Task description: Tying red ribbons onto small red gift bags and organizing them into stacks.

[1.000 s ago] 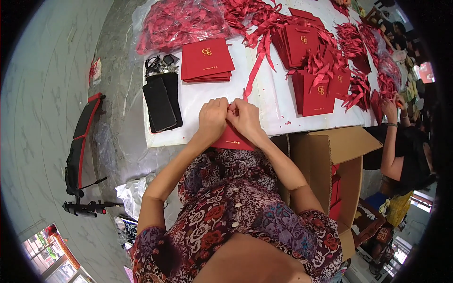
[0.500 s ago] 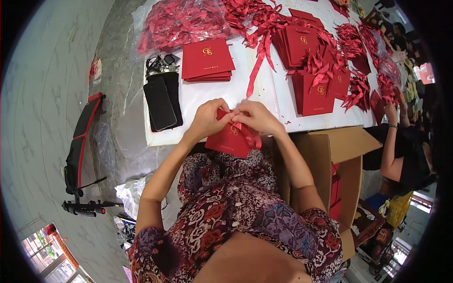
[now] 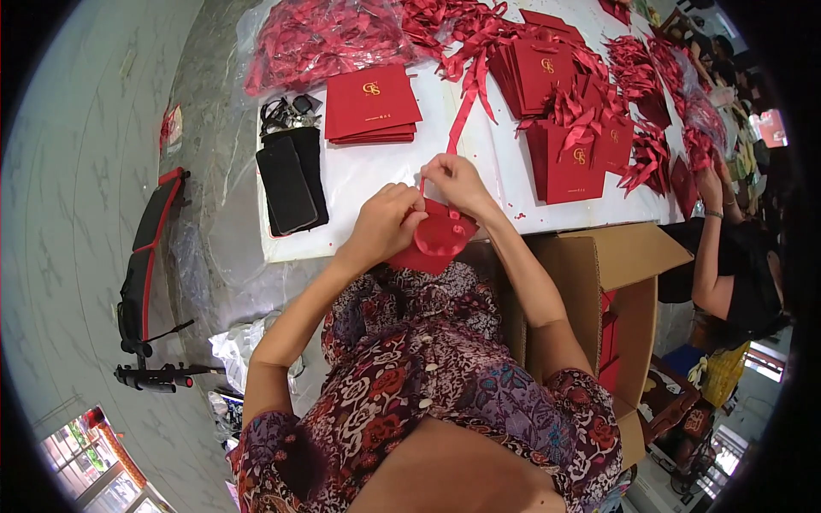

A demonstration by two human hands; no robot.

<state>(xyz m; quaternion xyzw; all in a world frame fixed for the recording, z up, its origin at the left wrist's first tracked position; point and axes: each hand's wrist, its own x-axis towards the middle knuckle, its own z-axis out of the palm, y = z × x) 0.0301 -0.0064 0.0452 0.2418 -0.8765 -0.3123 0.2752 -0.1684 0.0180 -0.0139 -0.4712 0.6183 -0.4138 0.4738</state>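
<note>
A small red paper bag (image 3: 419, 260) is held at the table's front edge, above my lap. My left hand (image 3: 383, 224) is closed on its upper left part, thumb and fingers pressed together. With bent fingertips, my right hand (image 3: 462, 184) pinches a thin red ribbon (image 3: 422, 184) just above the bag's top edge. A loop of red ribbon hangs across the face of the bag. My left fingers hide the bag's upper left corner.
Ahead lie a stack of flat red bags (image 3: 372, 98), a plastic sack of red ribbons (image 3: 329, 43), and ribboned bags (image 3: 569, 175). A black phone (image 3: 286, 188) rests on the left. An open cardboard box (image 3: 581, 282) stands at my right, near another person's arm (image 3: 711, 227).
My right hand has moved up and away from my left, drawing the ribbon upward. A ribbon loop now lies across the bag, and its gold print no longer shows.
</note>
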